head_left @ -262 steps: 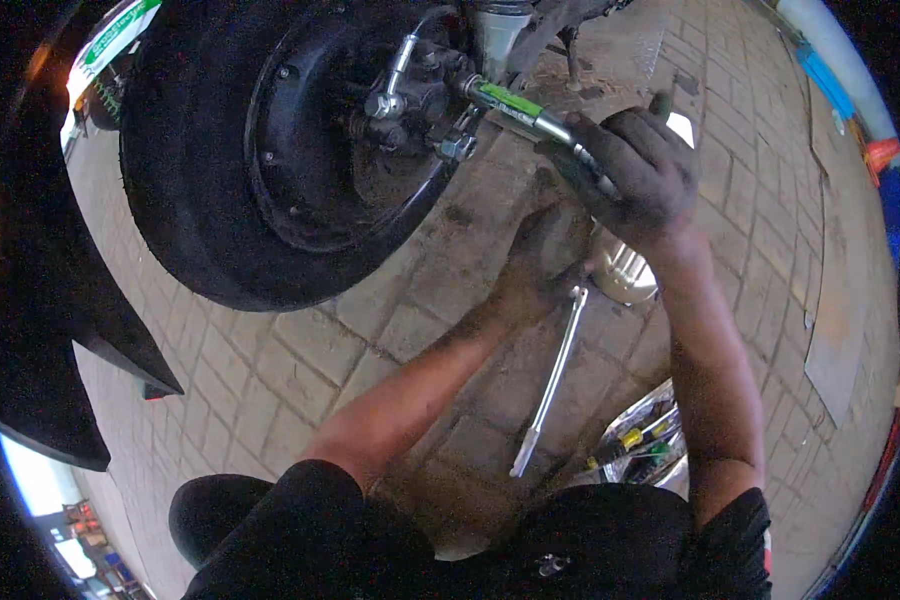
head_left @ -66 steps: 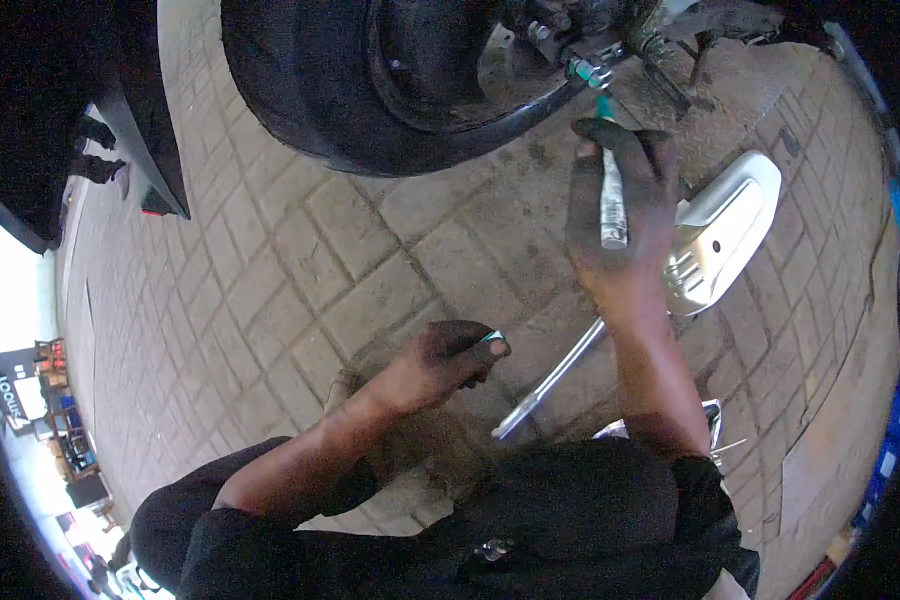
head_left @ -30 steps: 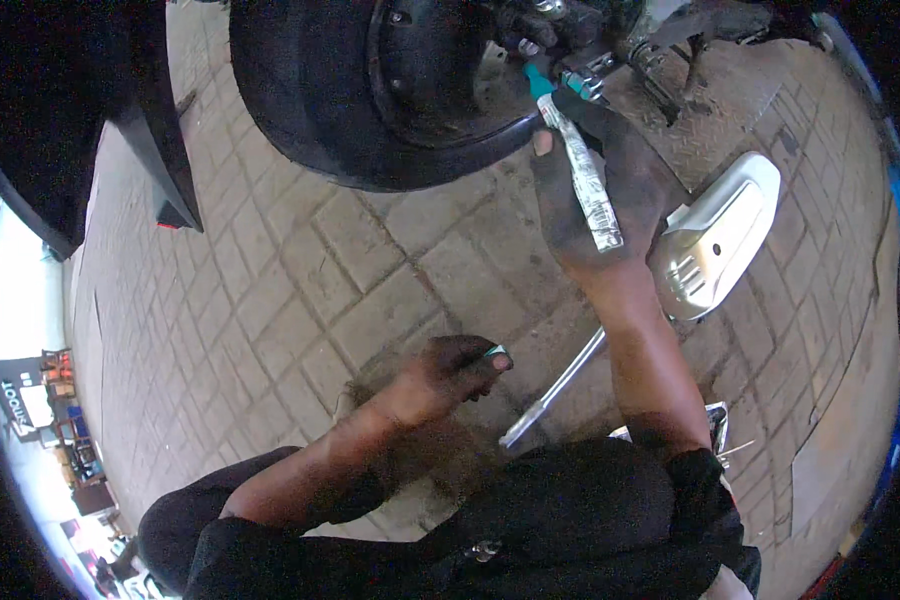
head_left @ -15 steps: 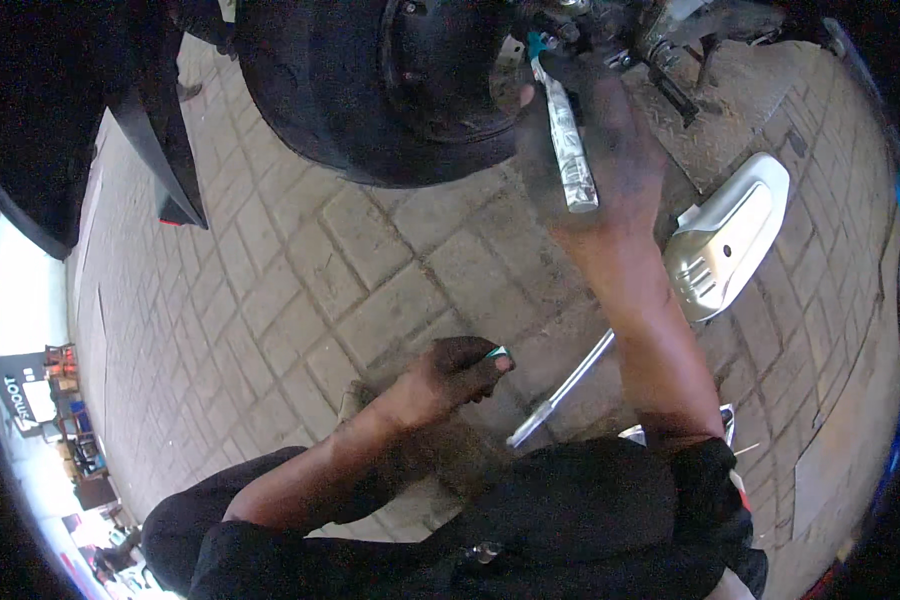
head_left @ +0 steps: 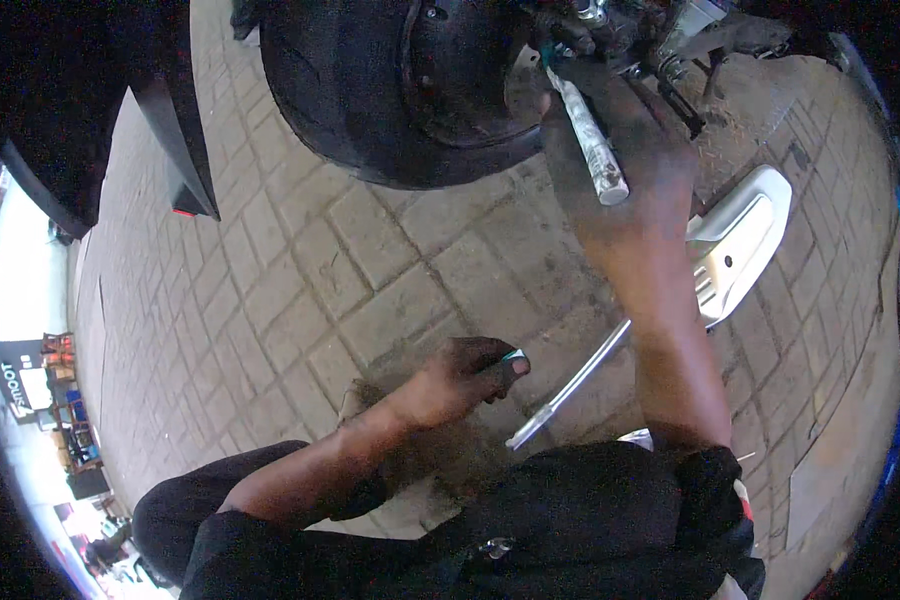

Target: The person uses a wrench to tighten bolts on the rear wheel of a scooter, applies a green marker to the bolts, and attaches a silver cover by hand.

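My right hand (head_left: 650, 165) is closed around a paint marker (head_left: 592, 145) with a white, smudged barrel and a teal upper end. The marker slants up and left, its upper end close to the bolts beside the wheel hub; whether the tip touches metal I cannot tell. Overhead stands the black motorcycle tyre (head_left: 320, 130), its dark rim (head_left: 425, 90) to the right. Lower down, over the pavement, my left hand (head_left: 455, 385) pinches a small teal-and-white piece (head_left: 514, 355), which looks like the marker's cap. Both hands are dark with grime.
A silver-and-gold motorcycle cover (head_left: 745, 250) lies on the paving right of my right forearm. Beneath that arm a long chrome tool bar (head_left: 570, 390) rests on the ground. Metal linkage (head_left: 680, 85) juts out right of the wheel; a dark pointed panel (head_left: 175, 150) hangs at left.
The view has shifted slightly. My right hand and the marker sit a little further right against the wheel parts, while my left hand keeps its pinch.
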